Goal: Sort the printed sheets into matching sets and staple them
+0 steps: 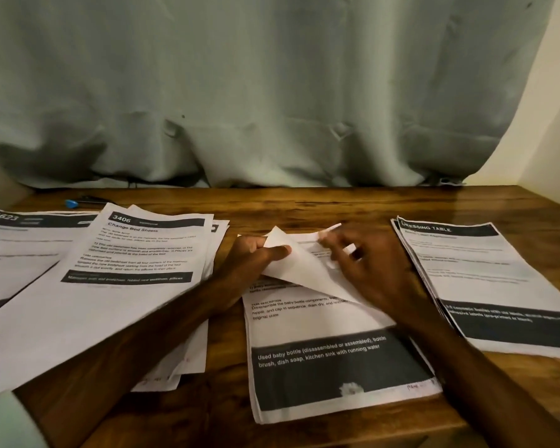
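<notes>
Your open room is thin: the wooden table (304, 205) shows bare only in a strip at 12 o'clock, under the hem of the grey curtain (272, 92), and in narrow lanes between the piles. Its near edge runs along 6 o'clock, just under the baby-bottle stack (320, 360), which lies dead centre in front of you. At 9 o'clock the "3406 Change Bed Sheets" pile (117, 286) is fanned loosely and overlaps the "1623" sheets (20, 247) further left; your left forearm lies across its lower corner. At 3 o'clock the "Dressing Table" stack (485, 286) sits apart from the centre pile, its far right corner running out of view. A small blue object (72, 204) lies at 10 o'clock near the curtain, too small to tell what it is. The centre stack is white with a dark band across its lower part carrying white print, its edges roughly squared. Its top sheet (291, 263) is peeled up and folded over from the 11 o'clock corner, blank back showing. Your left hand (253, 257) pinches that lifted corner between thumb and curled fingers. Your right hand (369, 263) is over the stack's 1 o'clock corner, fingers at the sheet's upper edge, but it is blurred, so I cannot tell whether it grips.
</notes>
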The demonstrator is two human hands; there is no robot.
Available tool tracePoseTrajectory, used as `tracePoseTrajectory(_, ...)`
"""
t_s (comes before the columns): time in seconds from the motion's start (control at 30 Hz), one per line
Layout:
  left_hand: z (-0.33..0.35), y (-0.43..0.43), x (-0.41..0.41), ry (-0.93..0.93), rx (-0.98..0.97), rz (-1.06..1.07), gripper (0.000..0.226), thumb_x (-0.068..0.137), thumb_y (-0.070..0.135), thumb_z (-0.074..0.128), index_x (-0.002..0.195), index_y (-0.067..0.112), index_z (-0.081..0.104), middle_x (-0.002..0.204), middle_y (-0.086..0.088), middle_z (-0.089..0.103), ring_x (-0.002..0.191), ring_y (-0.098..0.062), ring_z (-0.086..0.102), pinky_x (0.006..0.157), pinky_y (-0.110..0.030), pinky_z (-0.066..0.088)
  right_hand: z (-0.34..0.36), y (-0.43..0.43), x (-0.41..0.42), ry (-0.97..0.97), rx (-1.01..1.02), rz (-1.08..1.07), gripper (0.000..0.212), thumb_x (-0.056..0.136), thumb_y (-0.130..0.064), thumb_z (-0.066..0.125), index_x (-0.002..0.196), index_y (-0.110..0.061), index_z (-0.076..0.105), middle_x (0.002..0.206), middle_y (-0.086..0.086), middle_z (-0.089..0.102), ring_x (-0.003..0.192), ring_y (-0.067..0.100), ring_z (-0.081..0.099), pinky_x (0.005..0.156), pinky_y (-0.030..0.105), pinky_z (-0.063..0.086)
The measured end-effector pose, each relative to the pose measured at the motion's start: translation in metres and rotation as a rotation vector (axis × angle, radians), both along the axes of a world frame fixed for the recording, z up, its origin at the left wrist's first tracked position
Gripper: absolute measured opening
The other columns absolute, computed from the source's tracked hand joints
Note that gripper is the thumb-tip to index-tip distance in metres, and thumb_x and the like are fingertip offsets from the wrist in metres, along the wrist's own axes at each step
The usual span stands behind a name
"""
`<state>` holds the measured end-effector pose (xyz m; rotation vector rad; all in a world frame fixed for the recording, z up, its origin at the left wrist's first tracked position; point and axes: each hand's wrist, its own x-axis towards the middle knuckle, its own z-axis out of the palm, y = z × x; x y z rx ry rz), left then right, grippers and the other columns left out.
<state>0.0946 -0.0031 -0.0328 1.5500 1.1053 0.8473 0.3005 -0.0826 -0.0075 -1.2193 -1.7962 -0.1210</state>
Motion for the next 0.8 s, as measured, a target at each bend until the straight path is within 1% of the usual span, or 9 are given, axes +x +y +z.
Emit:
tracePoseTrajectory(0.07,0.001,0.001,0.000,-0.012,-0.011,-0.023,0.029,0.095,0.034,0.067,0.112,0.011,0.069,0.101,-0.006,0.077,0.093,-0.024,0.074,0.084,-0.038,0.061,0.000,0.011,0.028,0.198,-0.047,-0.228,0.017,0.098,-0.034,0.066,0.092,-0.024,0.079,0.083,-0.015,0.073,0.073,0.000,0.068,0.067,0.032,0.059)
tracePoseTrajectory(0.17,-0.001,0.003,-0.001,-0.030,-0.018,-0.046,0.031,0.095,0.035,0.067,0.114,0.011,0.069,0.103,-0.006,0.077,0.094,-0.025,0.074,0.087,-0.040,0.060,-0.013,0.025,0.058,0.188,-0.298,-0.442,0.022,0.089,-0.044,0.073,0.085,-0.022,0.078,0.079,-0.010,0.074,0.073,0.003,0.067,0.079,0.036,0.059)
tracePoseTrajectory(0.3,-0.001,0.001,0.000,-0.025,-0.017,-0.033,0.031,0.094,0.037,0.068,0.111,0.010,0.066,0.103,-0.006,0.075,0.096,-0.024,0.072,0.077,-0.031,0.057,-0.022,0.029,0.056,0.240,-0.422,-0.398,0.033,0.075,-0.049,0.086,0.073,-0.019,0.074,0.068,-0.008,0.071,0.065,0.005,0.065,0.069,0.023,0.050)
tracePoseTrajectory(0.4,-0.002,0.000,0.001,-0.036,-0.003,-0.051,0.031,0.095,0.035,0.068,0.114,0.010,0.068,0.105,-0.005,0.076,0.097,-0.024,0.072,0.081,-0.032,0.059,-0.019,0.029,0.046,0.322,-0.480,-0.337,0.032,0.071,-0.037,0.092,0.081,-0.013,0.073,0.073,-0.002,0.071,0.063,0.006,0.062,0.053,0.005,0.041)
tracePoseTrajectory(0.5,-0.005,0.003,0.000,-0.053,-0.002,-0.069,0.031,0.095,0.033,0.069,0.117,0.010,0.070,0.105,-0.005,0.077,0.097,-0.024,0.074,0.091,-0.041,0.060,-0.021,0.029,0.041,0.475,-0.492,-0.292,0.034,0.069,-0.023,0.094,0.090,-0.004,0.075,0.081,0.009,0.073,0.065,0.012,0.060,0.054,0.006,0.044)
tracePoseTrajectory(0.57,-0.007,0.004,0.000,-0.067,-0.006,-0.073,0.029,0.095,0.031,0.069,0.116,0.011,0.071,0.104,-0.004,0.078,0.095,-0.024,0.075,0.090,-0.040,0.060,-0.020,0.027,0.039,0.556,-0.470,-0.291,0.033,0.068,-0.021,0.094,0.089,-0.004,0.075,0.082,0.010,0.075,0.069,0.015,0.063,0.061,0.015,0.050)
tracePoseTrajectory(0.6,-0.007,0.004,0.000,-0.075,-0.002,-0.079,0.028,0.096,0.030,0.069,0.115,0.010,0.071,0.103,-0.003,0.078,0.094,-0.023,0.075,0.088,-0.038,0.060,-0.020,0.027,0.039,0.566,-0.459,-0.304,0.030,0.068,-0.021,0.094,0.087,-0.006,0.076,0.080,0.007,0.075,0.068,0.014,0.064,0.063,0.017,0.052)
tracePoseTrajectory(0.67,-0.006,0.003,0.001,-0.077,0.011,-0.087,0.026,0.096,0.029,0.068,0.113,0.010,0.072,0.102,-0.002,0.078,0.094,-0.022,0.075,0.084,-0.034,0.060,-0.018,0.026,0.038,0.521,-0.420,-0.340,0.023,0.070,-0.023,0.093,0.082,-0.013,0.077,0.073,-0.001,0.074,0.062,0.007,0.064,0.061,0.010,0.048)
tracePoseTrajectory(0.8,-0.004,0.001,-0.001,-0.060,0.017,-0.084,0.024,0.097,0.033,0.067,0.108,0.012,0.072,0.099,-0.001,0.079,0.088,-0.020,0.076,0.073,-0.026,0.058,-0.017,0.021,0.033,0.281,-0.290,-0.412,0.011,0.076,-0.030,0.089,0.077,-0.026,0.078,0.069,-0.019,0.069,0.061,-0.009,0.062,0.061,0.001,0.039)
